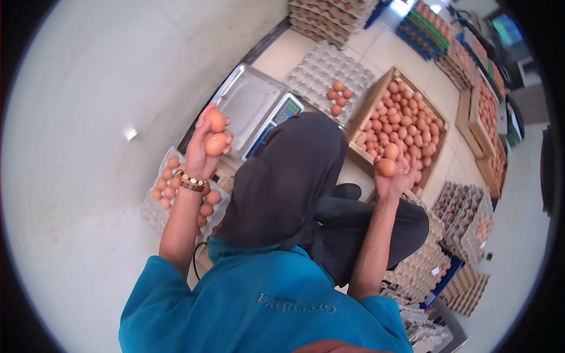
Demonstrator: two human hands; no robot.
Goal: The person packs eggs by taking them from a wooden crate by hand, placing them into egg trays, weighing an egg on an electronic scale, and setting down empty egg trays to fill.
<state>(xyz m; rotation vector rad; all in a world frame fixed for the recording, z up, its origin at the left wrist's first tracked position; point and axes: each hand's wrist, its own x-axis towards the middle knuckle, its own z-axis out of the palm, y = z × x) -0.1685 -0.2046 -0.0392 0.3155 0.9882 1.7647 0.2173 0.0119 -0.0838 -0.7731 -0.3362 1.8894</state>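
Two brown eggs [215, 145] rest in my left hand [201, 154], its fingers curled around them, above the near end of a digital scale with a metal tray [250, 94]. Below my left wrist lies a grey egg tray [154, 213] partly filled with eggs. My right hand [395, 181] holds two more eggs [386, 167] over the near edge of a wooden crate [359, 154] heaped with brown eggs [406, 115]. Between the scale and the crate, another egg tray [315, 67] carries several eggs [338, 97] at its right side.
Stacked egg trays [329, 20] stand beyond the scale. More wooden crates of eggs [485, 109] and tray stacks [462, 217] line the right side. Empty trays [415, 265] sit beside my right knee. A pale wall [106, 88] borders the left.
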